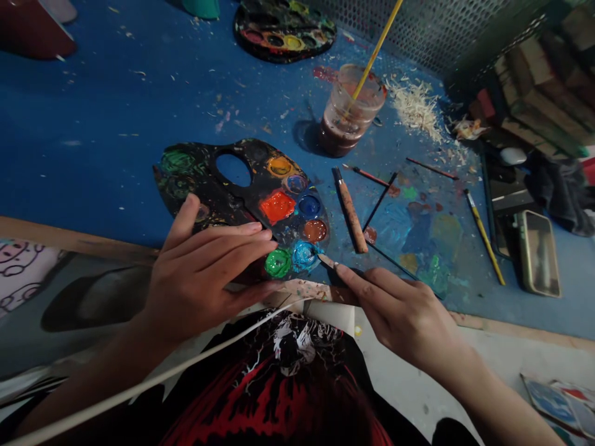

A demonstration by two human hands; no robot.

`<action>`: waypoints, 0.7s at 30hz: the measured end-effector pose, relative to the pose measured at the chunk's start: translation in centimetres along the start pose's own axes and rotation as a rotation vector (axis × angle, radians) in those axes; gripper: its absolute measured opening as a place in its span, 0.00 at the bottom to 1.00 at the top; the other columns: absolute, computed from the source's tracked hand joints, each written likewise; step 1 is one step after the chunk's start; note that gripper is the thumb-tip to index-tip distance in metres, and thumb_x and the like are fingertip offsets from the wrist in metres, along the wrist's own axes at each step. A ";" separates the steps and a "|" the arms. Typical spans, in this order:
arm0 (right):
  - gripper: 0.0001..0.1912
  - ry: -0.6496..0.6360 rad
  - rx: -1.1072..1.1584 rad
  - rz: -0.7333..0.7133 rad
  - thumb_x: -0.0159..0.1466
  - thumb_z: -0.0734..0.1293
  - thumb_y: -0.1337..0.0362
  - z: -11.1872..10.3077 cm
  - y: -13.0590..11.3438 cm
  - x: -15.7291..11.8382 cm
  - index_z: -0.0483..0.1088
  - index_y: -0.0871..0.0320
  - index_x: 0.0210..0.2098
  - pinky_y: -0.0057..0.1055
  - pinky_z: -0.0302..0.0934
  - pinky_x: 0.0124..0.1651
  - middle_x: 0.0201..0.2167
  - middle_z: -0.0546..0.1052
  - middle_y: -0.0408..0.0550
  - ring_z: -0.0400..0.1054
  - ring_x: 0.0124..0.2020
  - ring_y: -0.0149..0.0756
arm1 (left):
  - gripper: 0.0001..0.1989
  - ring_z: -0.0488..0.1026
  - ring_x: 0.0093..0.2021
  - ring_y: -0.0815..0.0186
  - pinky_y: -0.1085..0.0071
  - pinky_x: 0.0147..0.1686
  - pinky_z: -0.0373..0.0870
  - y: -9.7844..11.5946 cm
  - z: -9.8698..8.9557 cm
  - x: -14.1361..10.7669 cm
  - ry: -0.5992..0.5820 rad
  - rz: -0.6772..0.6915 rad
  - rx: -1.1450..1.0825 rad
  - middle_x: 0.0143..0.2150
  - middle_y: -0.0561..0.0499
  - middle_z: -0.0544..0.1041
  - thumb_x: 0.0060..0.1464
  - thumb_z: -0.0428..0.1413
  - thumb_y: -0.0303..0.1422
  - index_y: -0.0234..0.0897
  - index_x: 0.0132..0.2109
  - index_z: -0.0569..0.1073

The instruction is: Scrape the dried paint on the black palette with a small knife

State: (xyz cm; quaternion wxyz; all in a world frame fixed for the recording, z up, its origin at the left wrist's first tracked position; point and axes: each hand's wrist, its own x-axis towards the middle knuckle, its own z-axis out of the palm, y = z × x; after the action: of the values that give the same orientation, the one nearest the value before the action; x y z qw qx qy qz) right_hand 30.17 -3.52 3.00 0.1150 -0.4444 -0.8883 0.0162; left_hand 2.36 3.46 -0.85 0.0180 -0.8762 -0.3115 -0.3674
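Blue and speckled with dried paint, the surface point(116, 124) spreads out ahead of the person at work. Right at the fingers of the right hand point(409, 310), pinched closed, is a slim tool point(326, 261), its pale tip in the light-blue paint point(305, 255). Beside it, the left hand point(199, 279) lies over the near side of a black palette point(207, 186), fingers extended, thumb apart, gripping nothing; whether they press on it I can't tell. I'd judge the step to be working or scooping that blue, and the next move to call for a level tip and a steady palette. Just beyond the left fingertips sits orange-red paint point(277, 205); nearer, green paint point(277, 263). Past the right fingers lies a wooden-handled tool point(351, 214), and farther off a cup point(341, 127) of murky liquid with a yellow stick point(379, 46) leaning in it. Farther still are pale shavings point(416, 108), a second palette point(251, 46) and a perforated panel point(404, 25); well right of the fingers rests a phone point(539, 254).
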 end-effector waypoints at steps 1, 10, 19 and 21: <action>0.20 0.000 0.010 0.000 0.70 0.58 0.74 0.0 0.0 0.1 0.69 0.66 0.59 0.27 0.62 0.24 0.29 0.74 0.44 0.70 0.26 0.29 | 0.18 0.83 0.44 0.56 0.49 0.74 0.50 0.0 0.0 0.0 -0.003 -0.002 0.001 0.44 0.44 0.84 0.56 0.65 0.43 0.33 0.46 0.78; 0.20 0.019 -0.016 -0.009 0.71 0.56 0.72 0.2 0.5 1.5 0.71 0.67 0.58 0.28 0.64 0.25 0.28 0.75 0.45 0.72 0.25 0.31 | 0.14 0.82 0.46 0.58 0.47 0.74 0.49 0.1 -0.1 0.2 -0.021 -0.049 -0.010 0.45 0.48 0.84 0.61 0.60 0.42 0.36 0.46 0.77; 0.19 0.039 -0.018 -0.014 0.73 0.56 0.71 0.0 0.6 0.5 0.73 0.67 0.56 0.29 0.63 0.22 0.29 0.77 0.47 0.74 0.25 0.32 | 0.13 0.82 0.48 0.58 0.52 0.75 0.45 0.3 0.1 -0.1 -0.040 -0.104 -0.002 0.45 0.48 0.84 0.62 0.59 0.43 0.41 0.48 0.73; 0.19 0.044 -0.018 -0.023 0.73 0.56 0.70 0.0 0.7 0.4 0.73 0.68 0.56 0.28 0.64 0.23 0.31 0.79 0.49 0.74 0.25 0.31 | 0.13 0.82 0.47 0.58 0.52 0.75 0.45 0.3 0.1 -0.1 -0.035 -0.105 0.000 0.45 0.48 0.84 0.62 0.59 0.43 0.41 0.48 0.73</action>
State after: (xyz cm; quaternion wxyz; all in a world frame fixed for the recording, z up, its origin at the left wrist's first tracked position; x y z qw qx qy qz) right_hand 30.51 -2.80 2.98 0.1308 -0.4352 -0.8908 -0.0030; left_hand 2.56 3.18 -0.96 -0.0069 -0.8650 -0.3573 -0.3523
